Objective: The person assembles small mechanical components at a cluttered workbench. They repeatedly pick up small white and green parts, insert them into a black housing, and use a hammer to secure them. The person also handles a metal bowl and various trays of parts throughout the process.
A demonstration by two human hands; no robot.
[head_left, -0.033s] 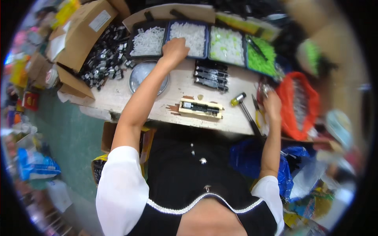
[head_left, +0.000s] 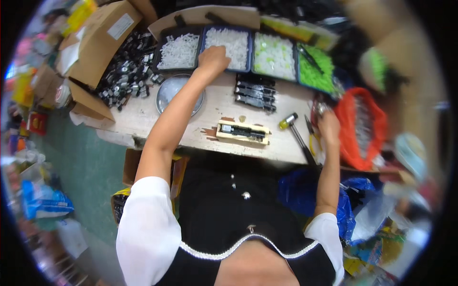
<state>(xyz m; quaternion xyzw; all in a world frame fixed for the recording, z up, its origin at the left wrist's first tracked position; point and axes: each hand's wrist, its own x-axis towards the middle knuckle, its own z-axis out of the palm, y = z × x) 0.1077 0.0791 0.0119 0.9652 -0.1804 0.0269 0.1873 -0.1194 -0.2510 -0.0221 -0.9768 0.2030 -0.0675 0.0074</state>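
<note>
My left hand reaches to the front edge of a blue tray filled with small white plastic pieces. Its fingers are curled and partly hidden, so what they hold does not show. At the right, my right hand is closed at some small shiny metal parts beside the red bag, its fingertips blurred. Between my arms a cream-coloured fixture lies on the table, holding a black, elongated assembly with a silver part at its left end. Several similar black assemblies lie in a stack behind it.
A hammer and yellow-handled pliers lie by my right hand. Trays of white, pale green-white and green pieces line the back. A round metal dish, black-and-silver parts and cardboard box stand left; an open red bag right.
</note>
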